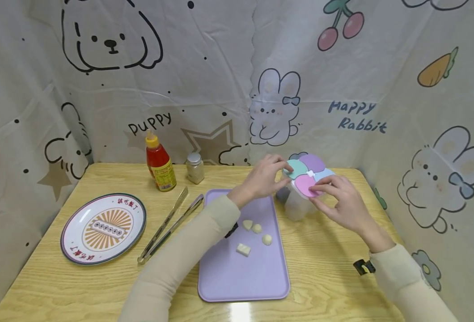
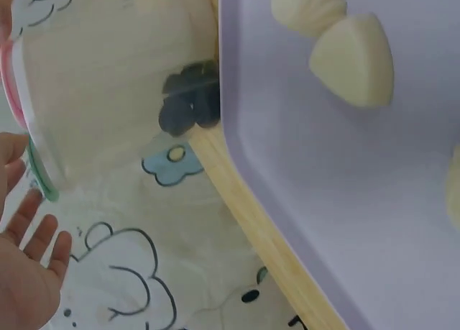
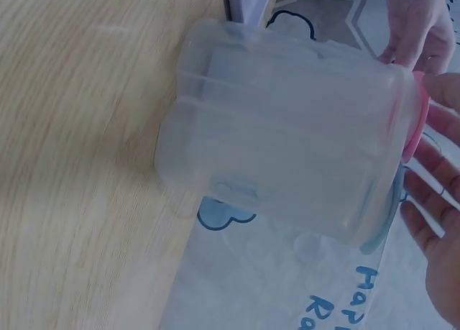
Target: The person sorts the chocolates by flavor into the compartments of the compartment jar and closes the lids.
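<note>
A tall translucent canister stands upright to the right of a lilac tray, capped by a flower-shaped lid with green, purple, blue and pink petals. My left hand touches the green petal with a forefinger; its other fingers extend fairly straight in the left wrist view. On the near side my right hand pinches the edge of the pink petal between thumb and forefinger. Both petals appear lowered. Dark round shapes show through or behind the canister wall in the left wrist view.
Several pale pieces lie on the lilac tray. Left of it are metal tongs and a patterned plate. Behind stand a red sauce bottle and a small jar. A printed curtain surrounds the table.
</note>
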Demonstrator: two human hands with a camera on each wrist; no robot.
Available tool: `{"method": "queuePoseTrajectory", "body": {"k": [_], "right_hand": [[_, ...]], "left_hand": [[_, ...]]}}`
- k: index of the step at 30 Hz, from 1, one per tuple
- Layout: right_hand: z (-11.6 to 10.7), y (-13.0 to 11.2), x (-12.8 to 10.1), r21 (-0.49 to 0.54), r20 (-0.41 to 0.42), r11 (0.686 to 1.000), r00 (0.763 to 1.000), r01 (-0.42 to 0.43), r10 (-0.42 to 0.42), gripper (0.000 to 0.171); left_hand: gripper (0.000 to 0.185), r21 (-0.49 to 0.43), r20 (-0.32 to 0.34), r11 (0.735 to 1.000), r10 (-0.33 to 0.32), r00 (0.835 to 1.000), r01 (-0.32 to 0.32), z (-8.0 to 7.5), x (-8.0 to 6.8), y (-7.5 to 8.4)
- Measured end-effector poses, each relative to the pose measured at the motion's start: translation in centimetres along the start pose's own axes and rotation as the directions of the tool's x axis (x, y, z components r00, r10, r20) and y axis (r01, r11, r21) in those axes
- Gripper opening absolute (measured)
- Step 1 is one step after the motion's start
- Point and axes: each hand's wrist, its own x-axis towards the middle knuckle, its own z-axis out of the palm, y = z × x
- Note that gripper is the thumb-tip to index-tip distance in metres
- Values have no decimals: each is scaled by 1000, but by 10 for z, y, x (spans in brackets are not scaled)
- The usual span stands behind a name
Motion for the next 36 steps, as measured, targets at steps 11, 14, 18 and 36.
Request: {"method": "queuePoseTrajectory", "body": {"k": [11,14,18,36], "right_hand": [[3,15,4,-57,4,990,991,131,-131,34],[5,17,4,-80,-13,985,988,154,-156,47],[6,17,5,-122,-9,980,987,160,-163,56],[1,21,12,29,-92,997,993,71,-68,17]], "left_hand": [[26,17,33,997,79,996,-79,3,0,5],[26,27,41,997,75,996,-77,2,1,5],[27,25,50,997,71,996,-72,2,1,4],[27,39,41,995,87,995,-89,3,3,0]]}}
